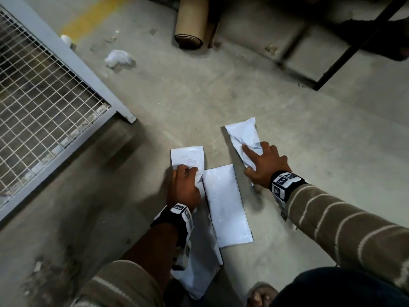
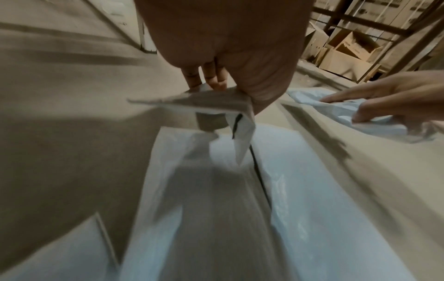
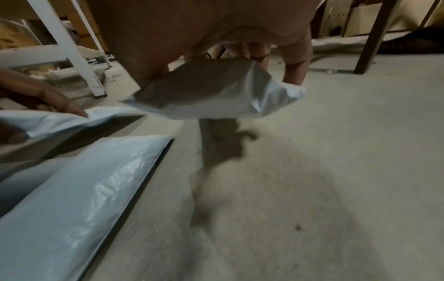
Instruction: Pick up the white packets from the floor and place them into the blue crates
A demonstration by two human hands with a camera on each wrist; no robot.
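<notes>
Several white packets lie on the concrete floor. My left hand [image 1: 185,176] pinches the near end of the far-left packet [image 1: 187,157]; in the left wrist view my fingers [image 2: 213,76] and thumb hold its lifted edge [image 2: 192,101]. My right hand [image 1: 257,161] grips the right packet [image 1: 241,136], which the right wrist view shows crumpled and raised off the floor [image 3: 216,93]. A flat middle packet [image 1: 226,207] lies between my hands. Another packet [image 1: 199,264] lies under my left forearm. No blue crate is in view.
A grey wire-mesh cage panel [image 1: 44,96] stands at the left. A cardboard roll [image 1: 192,25], a crumpled white scrap [image 1: 118,58] and a dark rack leg [image 1: 354,45] lie farther off. A sandalled foot [image 1: 261,294] is close by. Cardboard boxes [image 2: 348,49] stand on shelving.
</notes>
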